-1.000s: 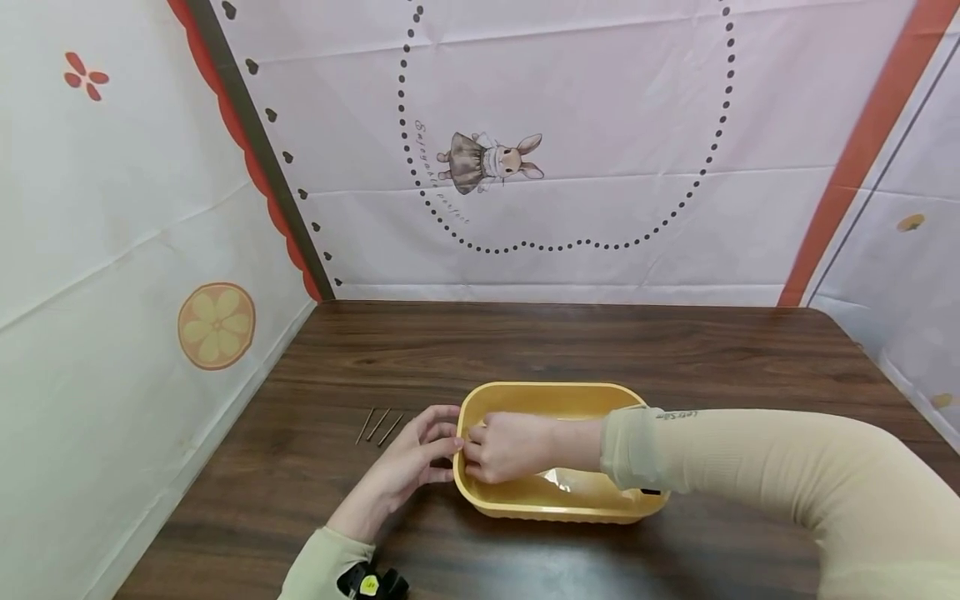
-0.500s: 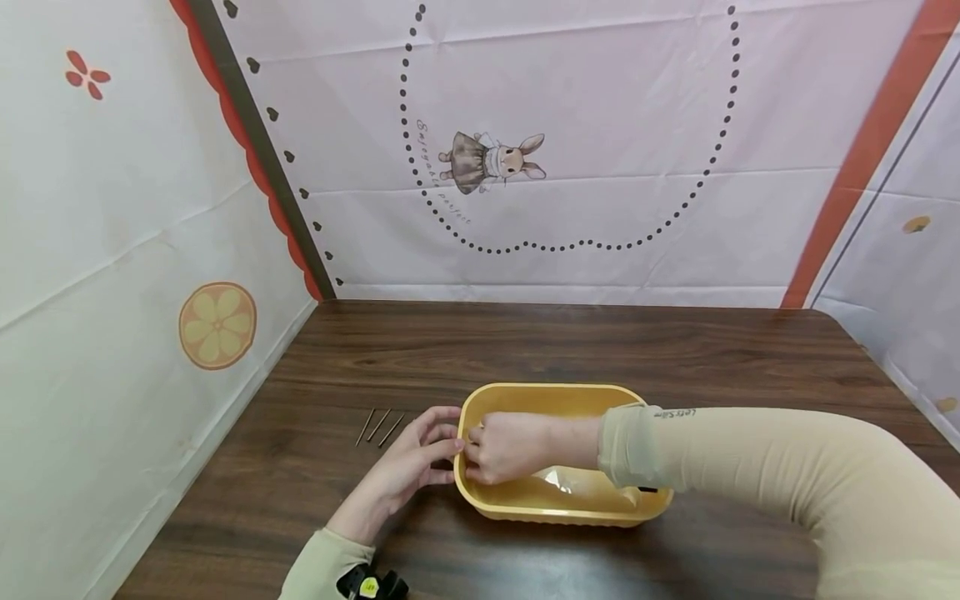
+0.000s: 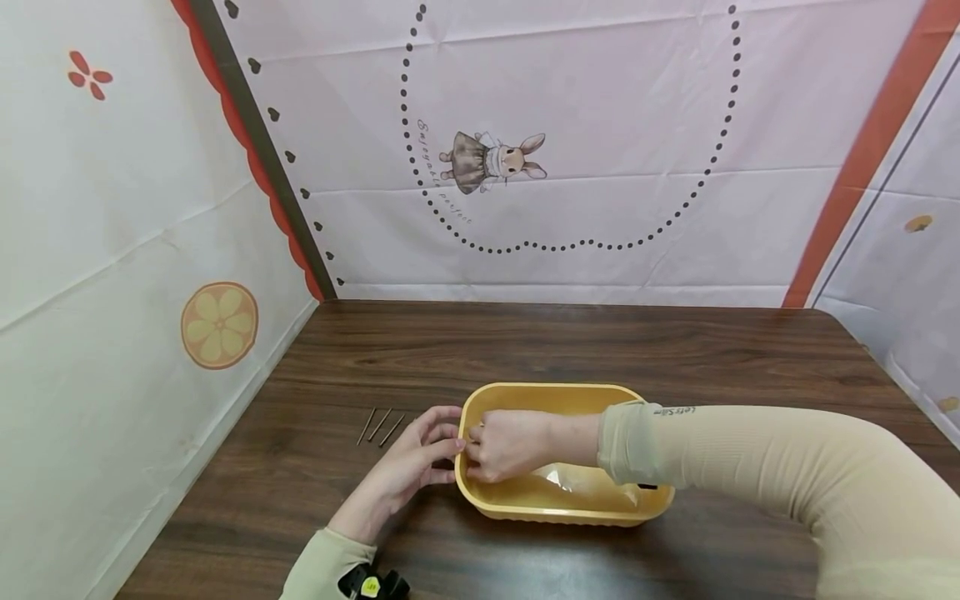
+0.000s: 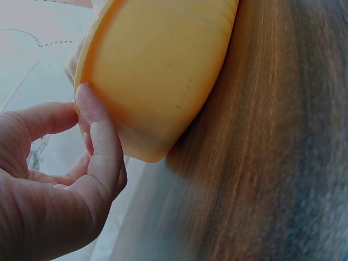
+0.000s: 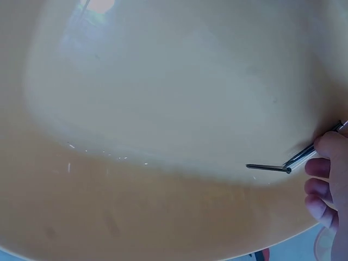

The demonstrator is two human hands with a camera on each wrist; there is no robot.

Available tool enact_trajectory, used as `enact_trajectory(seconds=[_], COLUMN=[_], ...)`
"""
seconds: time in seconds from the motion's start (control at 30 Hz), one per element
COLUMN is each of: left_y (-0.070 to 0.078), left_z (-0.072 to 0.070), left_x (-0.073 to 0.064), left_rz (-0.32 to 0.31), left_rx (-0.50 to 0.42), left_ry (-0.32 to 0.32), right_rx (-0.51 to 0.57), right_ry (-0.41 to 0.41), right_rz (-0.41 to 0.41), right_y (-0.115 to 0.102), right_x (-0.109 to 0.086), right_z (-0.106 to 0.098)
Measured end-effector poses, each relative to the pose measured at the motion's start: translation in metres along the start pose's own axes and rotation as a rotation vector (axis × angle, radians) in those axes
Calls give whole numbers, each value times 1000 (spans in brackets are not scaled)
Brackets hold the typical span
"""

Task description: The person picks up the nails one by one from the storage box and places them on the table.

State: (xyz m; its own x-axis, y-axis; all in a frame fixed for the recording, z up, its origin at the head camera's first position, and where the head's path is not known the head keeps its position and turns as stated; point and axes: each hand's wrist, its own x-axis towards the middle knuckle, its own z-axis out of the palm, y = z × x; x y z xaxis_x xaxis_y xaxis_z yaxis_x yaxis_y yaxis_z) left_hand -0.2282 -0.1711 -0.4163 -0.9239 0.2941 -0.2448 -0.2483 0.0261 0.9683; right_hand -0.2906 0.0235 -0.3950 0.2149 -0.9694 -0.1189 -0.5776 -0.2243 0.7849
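My left hand (image 3: 408,458) holds the left end of a yellow plastic basin (image 3: 570,507). In the left wrist view its fingers (image 4: 92,106) meet at the basin's rim, one of them on the outer wall. Inside the basin, at that same end, my right hand (image 3: 510,446) reaches down with fingers curled. Through the right wrist view, thin dark nails (image 5: 299,157) stick out from under the fingertips of this hand, pinched near the basin wall. One more nail (image 5: 267,168) lies on the basin floor, its head next to them. The head view hides these nails behind the hand.
Several thin nails (image 3: 378,427) lie side by side on the dark wooden table (image 3: 570,342), left of the basin. Printed cloth walls (image 3: 622,167) stand behind and beside the table. A black wrist device (image 3: 371,582) sits at the left cuff.
Both hands and the basin stay nearly in place. The right hand's fingers shift only very slightly inside the basin, and the head view drifts a little.
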Motion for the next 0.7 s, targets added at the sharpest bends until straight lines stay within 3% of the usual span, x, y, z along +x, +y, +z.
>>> enact_trajectory(seconds=[0.53,0.7], left_y=[-1,-1], left_z=[-2,-2], left_x=[0,0], left_rz=[12,9], left_rx=[-2,-5], left_ry=[-18,-24], right_rx=[12,28], right_ry=[95,87], right_rz=[7,-4], right_y=[2,9], right_x=[-11,-15], right_z=[1,-3])
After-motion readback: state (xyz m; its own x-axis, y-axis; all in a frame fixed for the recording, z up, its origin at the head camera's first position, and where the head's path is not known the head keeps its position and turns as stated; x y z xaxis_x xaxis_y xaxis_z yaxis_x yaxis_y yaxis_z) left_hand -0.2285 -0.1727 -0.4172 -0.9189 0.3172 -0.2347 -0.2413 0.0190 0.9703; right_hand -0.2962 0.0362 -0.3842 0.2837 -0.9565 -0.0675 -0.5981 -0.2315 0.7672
